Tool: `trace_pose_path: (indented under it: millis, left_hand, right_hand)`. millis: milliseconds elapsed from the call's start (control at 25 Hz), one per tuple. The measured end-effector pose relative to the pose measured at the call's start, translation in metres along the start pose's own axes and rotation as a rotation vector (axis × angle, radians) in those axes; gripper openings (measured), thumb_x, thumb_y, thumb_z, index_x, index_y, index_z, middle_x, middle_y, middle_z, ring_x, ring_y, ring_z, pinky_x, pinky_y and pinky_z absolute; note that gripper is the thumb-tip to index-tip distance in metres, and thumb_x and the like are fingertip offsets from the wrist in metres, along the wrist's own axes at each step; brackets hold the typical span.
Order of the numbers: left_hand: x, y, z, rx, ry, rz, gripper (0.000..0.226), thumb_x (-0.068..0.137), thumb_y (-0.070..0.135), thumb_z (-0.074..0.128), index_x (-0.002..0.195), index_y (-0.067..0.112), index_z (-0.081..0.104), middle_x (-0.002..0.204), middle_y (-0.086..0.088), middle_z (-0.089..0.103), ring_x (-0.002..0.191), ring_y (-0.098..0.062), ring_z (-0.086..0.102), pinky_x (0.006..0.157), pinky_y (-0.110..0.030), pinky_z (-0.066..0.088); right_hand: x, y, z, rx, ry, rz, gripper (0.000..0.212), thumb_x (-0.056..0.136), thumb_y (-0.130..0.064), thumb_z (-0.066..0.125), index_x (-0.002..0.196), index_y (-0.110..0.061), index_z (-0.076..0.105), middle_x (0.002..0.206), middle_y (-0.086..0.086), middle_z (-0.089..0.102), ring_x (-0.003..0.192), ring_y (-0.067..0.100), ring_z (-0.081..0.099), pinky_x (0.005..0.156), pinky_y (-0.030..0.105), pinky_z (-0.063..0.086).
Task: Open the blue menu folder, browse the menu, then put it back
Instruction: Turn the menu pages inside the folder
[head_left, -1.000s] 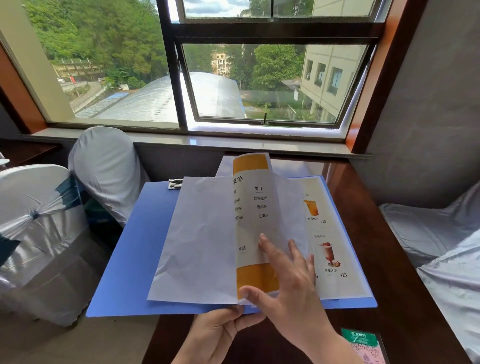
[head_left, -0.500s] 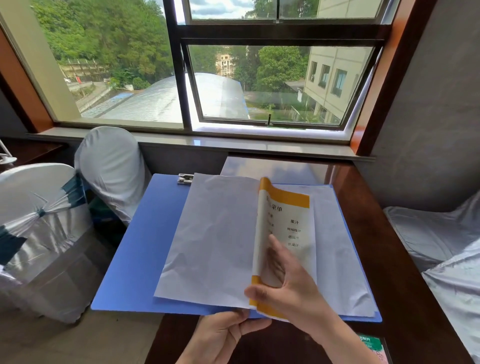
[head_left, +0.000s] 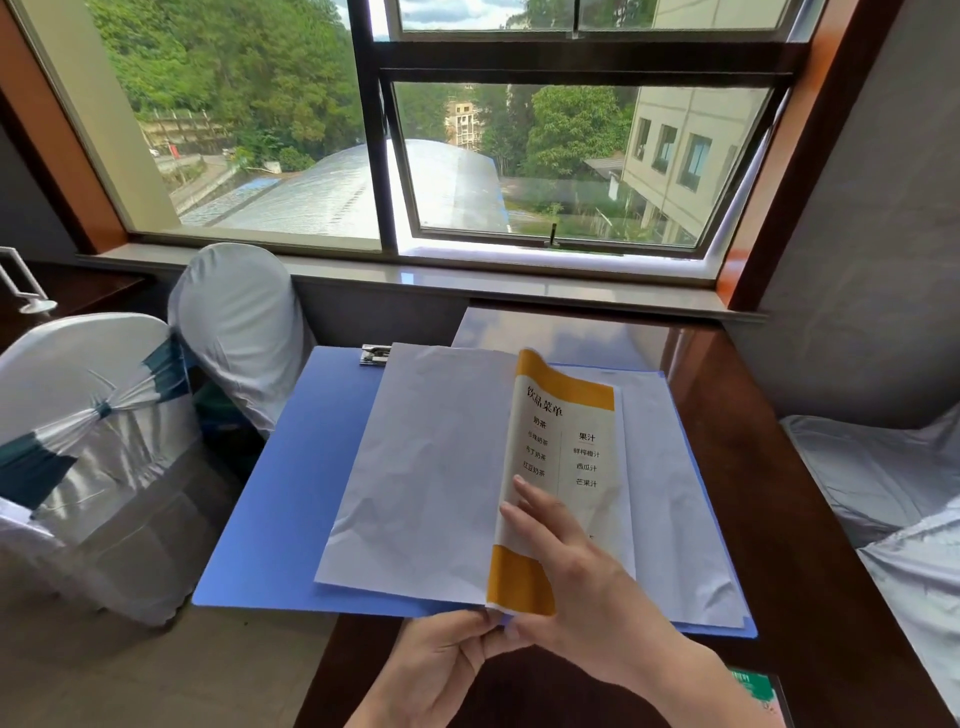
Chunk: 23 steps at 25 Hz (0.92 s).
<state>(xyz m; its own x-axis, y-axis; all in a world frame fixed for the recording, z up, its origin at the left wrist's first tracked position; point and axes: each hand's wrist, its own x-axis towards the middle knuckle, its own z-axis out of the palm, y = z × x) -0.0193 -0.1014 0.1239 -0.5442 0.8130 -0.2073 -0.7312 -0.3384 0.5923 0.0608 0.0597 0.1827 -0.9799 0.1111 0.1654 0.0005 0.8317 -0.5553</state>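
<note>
Browsing underway: folder (head_left: 291, 499) lay open; right hand (head_left: 587, 587), fingers spread, pressed a half-turned page (head_left: 566, 447); left hand (head_left: 441, 660) pinched the near edge. Closing and returning remained.

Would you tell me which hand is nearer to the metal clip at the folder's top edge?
Right. The right hand lies on the menu page, below the metal clip; the left hand is lower, at the folder's near edge.

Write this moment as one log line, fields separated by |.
blue menu folder: open on table | right hand: on menu page | left hand: pinching folder's near edge
</note>
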Motion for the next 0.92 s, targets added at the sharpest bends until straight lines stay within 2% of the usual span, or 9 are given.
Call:
trace_pose_path:
  millis: [200, 280, 360, 440, 520, 600, 720, 800, 920]
  left_hand:
    - [0.000, 0.003, -0.003, 0.030, -0.011, 0.023, 0.056, 0.082, -0.013, 0.061, 0.134, 0.004, 0.049, 0.131, -0.035, 0.057, 0.115, -0.057, 0.057, 0.081, -0.059, 0.057]
    - [0.001, 0.002, -0.004, 0.039, -0.013, 0.030, 0.056, 0.080, -0.015, 0.061, 0.133, 0.001, 0.050, 0.130, -0.035, 0.058, 0.115, -0.056, 0.057, 0.079, -0.058, 0.058]
    - [0.002, 0.002, -0.005, 0.029, 0.019, 0.051, 0.051, 0.077, -0.020, 0.061, 0.124, -0.001, 0.060, 0.126, -0.032, 0.062, 0.112, -0.053, 0.061, 0.075, -0.058, 0.059]
    - [0.003, 0.000, -0.005, 0.026, 0.050, 0.065, 0.048, 0.072, -0.020, 0.066, 0.114, 0.002, 0.069, 0.118, -0.024, 0.070, 0.104, -0.046, 0.067, 0.073, -0.058, 0.059]
    - [0.004, -0.003, -0.003, 0.053, 0.029, 0.064, 0.053, 0.070, -0.017, 0.071, 0.117, 0.008, 0.069, 0.120, -0.021, 0.070, 0.106, -0.044, 0.067, 0.077, -0.058, 0.058]
    - [0.005, -0.006, -0.002, 0.073, -0.010, 0.062, 0.064, 0.073, -0.015, 0.068, 0.131, 0.013, 0.059, 0.131, -0.023, 0.063, 0.116, -0.049, 0.060, 0.081, -0.059, 0.057]
    - [0.006, -0.008, 0.002, 0.044, -0.083, 0.081, 0.071, 0.079, -0.017, 0.058, 0.137, 0.024, 0.052, 0.139, -0.021, 0.057, 0.121, -0.050, 0.056, 0.083, -0.060, 0.055]
    - [0.006, -0.006, 0.005, 0.014, -0.078, 0.079, 0.072, 0.077, -0.018, 0.059, 0.136, 0.023, 0.053, 0.138, -0.020, 0.058, 0.121, -0.047, 0.057, 0.082, -0.061, 0.055]
    - [0.006, 0.001, 0.001, -0.002, -0.019, 0.082, 0.068, 0.076, -0.020, 0.063, 0.138, 0.006, 0.048, 0.133, -0.025, 0.061, 0.115, -0.047, 0.061, 0.078, -0.060, 0.058]
  right_hand:
    - [-0.001, 0.001, -0.006, -0.091, 0.052, -0.100, 0.069, 0.076, -0.041, 0.071, 0.140, -0.036, 0.046, 0.158, -0.022, 0.027, 0.139, 0.004, 0.037, 0.104, 0.012, 0.033]
    - [0.001, 0.001, -0.019, -0.172, 0.133, -0.136, 0.063, 0.070, -0.038, 0.080, 0.130, -0.030, 0.060, 0.153, -0.009, 0.042, 0.135, 0.016, 0.048, 0.107, 0.029, 0.043]
    - [0.006, 0.001, -0.029, -0.330, 0.334, -0.150, 0.072, 0.063, -0.044, 0.086, 0.128, -0.023, 0.064, 0.150, 0.004, 0.047, 0.138, 0.031, 0.044, 0.115, 0.052, 0.031]
    - [0.011, -0.004, -0.038, -0.340, 0.495, 0.001, 0.093, 0.064, -0.063, 0.077, 0.143, -0.024, 0.048, 0.159, 0.010, 0.031, 0.147, 0.035, 0.026, 0.116, 0.061, 0.018]
    - [0.015, -0.014, -0.038, -0.156, 0.478, 0.136, 0.106, 0.066, -0.075, 0.061, 0.154, -0.028, 0.023, 0.165, 0.004, 0.013, 0.150, 0.028, 0.018, 0.112, 0.053, 0.029]
    - [0.018, -0.021, -0.024, -0.043, 0.300, 0.120, 0.100, 0.071, -0.078, 0.046, 0.153, -0.032, 0.012, 0.161, -0.011, 0.013, 0.149, 0.017, 0.022, 0.114, 0.036, 0.029]
    - [0.018, -0.027, 0.000, -0.109, 0.060, 0.003, 0.072, 0.091, -0.065, 0.035, 0.153, -0.031, 0.022, 0.159, -0.016, 0.026, 0.149, 0.008, 0.018, 0.118, 0.018, 0.007]
    - [0.014, -0.025, 0.001, -0.062, 0.074, 0.012, 0.057, 0.099, -0.049, 0.040, 0.151, -0.029, 0.032, 0.156, -0.017, 0.031, 0.147, 0.000, 0.018, 0.120, 0.020, 0.014]
    - [0.000, -0.012, -0.011, -0.014, 0.239, 0.107, 0.047, 0.098, -0.035, 0.051, 0.144, -0.026, 0.046, 0.152, -0.018, 0.037, 0.144, -0.002, 0.025, 0.116, 0.019, 0.023]
